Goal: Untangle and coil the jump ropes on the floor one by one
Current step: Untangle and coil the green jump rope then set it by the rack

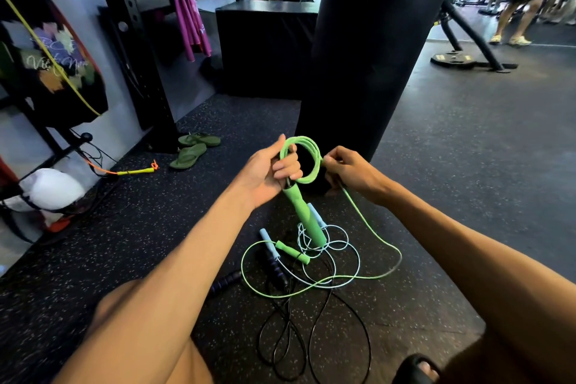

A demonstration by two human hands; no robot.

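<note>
Both bare forearms extend forward from the lower frame corners and converge at centre. The left hand (268, 171) is raised, palm turned inward, with its fingers curled round the top of the bright green foam jump-rope handle (304, 218) and the coiled green cord (314, 159). The right hand (350, 171), level with it, pinches the cord at the coil's right edge.

A big black punching bag (374, 56) stood dead centre on the speckled rubber floor (467, 150), with a black box (265, 47) behind it to the left. Over by the wall, green flip-flops (193, 151) lay at the foot of a black perforated rack upright (131, 40), a pink towel (187, 15) hung off its shelf, and a white bag (50, 188) sat low at the left. Far right, a weight plate (452, 58) lay on the floor, people's legs (511, 19) beyond it.
</note>
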